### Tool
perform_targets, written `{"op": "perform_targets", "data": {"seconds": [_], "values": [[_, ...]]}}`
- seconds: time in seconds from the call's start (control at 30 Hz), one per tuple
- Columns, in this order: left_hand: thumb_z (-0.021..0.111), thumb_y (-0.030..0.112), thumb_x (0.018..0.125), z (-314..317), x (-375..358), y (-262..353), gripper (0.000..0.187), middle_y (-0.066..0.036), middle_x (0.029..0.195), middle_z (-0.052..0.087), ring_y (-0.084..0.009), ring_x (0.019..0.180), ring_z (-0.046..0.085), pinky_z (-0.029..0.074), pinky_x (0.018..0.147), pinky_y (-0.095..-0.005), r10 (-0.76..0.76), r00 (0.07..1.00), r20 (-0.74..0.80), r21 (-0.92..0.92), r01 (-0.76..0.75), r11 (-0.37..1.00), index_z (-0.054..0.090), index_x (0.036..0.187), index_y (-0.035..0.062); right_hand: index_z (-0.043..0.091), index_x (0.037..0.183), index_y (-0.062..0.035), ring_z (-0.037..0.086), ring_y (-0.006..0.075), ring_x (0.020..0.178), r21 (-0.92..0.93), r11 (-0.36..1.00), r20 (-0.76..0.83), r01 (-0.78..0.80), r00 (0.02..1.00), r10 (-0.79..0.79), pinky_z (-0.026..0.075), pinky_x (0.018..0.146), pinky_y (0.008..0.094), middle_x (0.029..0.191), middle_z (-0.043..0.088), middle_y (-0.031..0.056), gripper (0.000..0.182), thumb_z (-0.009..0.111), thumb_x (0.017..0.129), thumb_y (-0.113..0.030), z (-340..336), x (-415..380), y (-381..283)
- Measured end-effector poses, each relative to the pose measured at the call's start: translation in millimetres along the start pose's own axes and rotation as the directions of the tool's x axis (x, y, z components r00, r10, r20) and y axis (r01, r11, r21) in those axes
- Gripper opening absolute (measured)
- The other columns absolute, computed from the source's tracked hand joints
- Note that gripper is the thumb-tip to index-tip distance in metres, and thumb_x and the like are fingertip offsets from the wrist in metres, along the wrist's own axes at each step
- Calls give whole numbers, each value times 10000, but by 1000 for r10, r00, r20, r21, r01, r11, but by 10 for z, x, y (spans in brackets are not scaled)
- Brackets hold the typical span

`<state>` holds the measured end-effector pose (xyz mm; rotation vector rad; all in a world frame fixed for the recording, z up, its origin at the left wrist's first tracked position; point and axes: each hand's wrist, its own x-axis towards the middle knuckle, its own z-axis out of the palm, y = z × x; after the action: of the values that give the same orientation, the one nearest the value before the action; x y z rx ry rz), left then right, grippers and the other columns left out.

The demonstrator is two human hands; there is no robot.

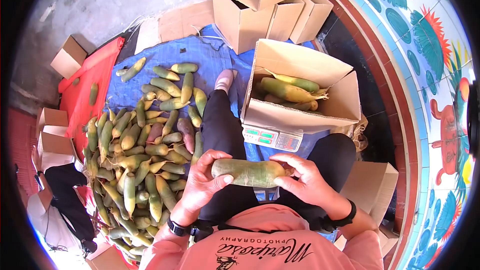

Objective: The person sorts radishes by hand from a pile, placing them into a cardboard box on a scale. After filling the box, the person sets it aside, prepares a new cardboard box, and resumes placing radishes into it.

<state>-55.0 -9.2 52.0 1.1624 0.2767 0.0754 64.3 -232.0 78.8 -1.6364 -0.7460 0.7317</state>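
My left hand (199,186) grips the blunt left end of a long green radish (245,172), thumb on its near side. The yellowish right end of that radish is between the fingers and thumb of my right hand (306,179). Both hands hold it level above my lap. Ahead and to the right, an open cardboard box (300,115) has several green radishes (287,90) lying in it. The box rests on a digital scale (272,139) with lit displays, whose digits I cannot read.
A large heap of green radishes (131,137), with a few purplish ones, covers the blue tarp (165,52) at left. Cardboard boxes (242,22) are stacked at the back. A red sheet (92,77) lies farther left. Another person (62,205) sits at lower left. A painted tile wall (430,95) curves along the right.
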Motion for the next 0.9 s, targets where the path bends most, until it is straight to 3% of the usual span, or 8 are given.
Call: {"op": "perform_targets", "data": {"seconds": [0.07,0.17,0.33,0.4,0.53,0.67,0.83,0.9], "values": [[747,134,815,0,-8,-32,408,-3,1027,583,-92,966,547,440,868,-239,-48,999,-10,-60,48,997,550,1159,36,542,1153,6,621,158,693,160,984,-51,-76,995,85,502,636,269,951,632,123,270,607,903,-73,-26,-44,10],[745,167,822,-49,-7,-90,427,-12,1059,596,-90,976,551,442,876,-240,-39,999,-17,-73,37,997,544,1174,34,558,821,26,624,151,597,-84,991,80,-104,991,110,504,560,278,703,627,90,195,533,954,-113,-112,-82,-15],[687,168,872,-70,12,-220,435,-56,1108,599,-130,1006,569,449,899,-271,-72,994,86,-118,81,990,511,1245,30,549,805,22,617,137,616,-255,966,-27,34,999,-43,495,566,259,691,579,67,187,528,952,-92,-194,-59,-178],[662,167,891,-77,10,-239,435,-77,1124,601,-152,1018,580,452,908,-287,-74,991,109,-118,87,989,497,1269,28,566,799,11,608,136,655,-196,981,-123,-12,992,-13,483,615,250,706,590,62,240,506,961,-155,-279,-10,-303],[598,161,933,-309,-71,-273,363,-121,1121,625,-213,1010,617,469,909,-332,-41,999,-8,-59,41,997,511,1256,22,560,791,10,588,105,639,-251,967,-412,-35,908,-75,468,606,245,676,598,37,309,469,991,-206,-636,108,-325],[583,145,937,-548,-171,-354,256,-108,1036,660,-202,932,647,489,865,-318,15,972,-233,-36,-24,999,568,1155,12,530,794,31,599,159,610,-525,834,-507,-169,849,-147,474,602,300,668,598,101,323,448,985,-216,-973,452,-317],[562,159,948,-755,-265,-478,207,-98,983,671,-189,890,651,496,843,-311,17,926,-377,-8,-21,1000,600,1089,13,565,837,36,599,159,590,-657,683,-438,-318,899,-3,493,595,323,681,598,102,299,459,972,-209,-1420,995,164],[561,161,949,-806,-301,-522,208,-97,981,671,-188,887,651,496,838,-309,10,920,-391,-8,-14,1000,599,1090,13,572,847,29,603,156,594,-499,806,-490,-319,871,41,495,594,317,694,605,94,288,459,969,-206,-1533,1205,440]]}}
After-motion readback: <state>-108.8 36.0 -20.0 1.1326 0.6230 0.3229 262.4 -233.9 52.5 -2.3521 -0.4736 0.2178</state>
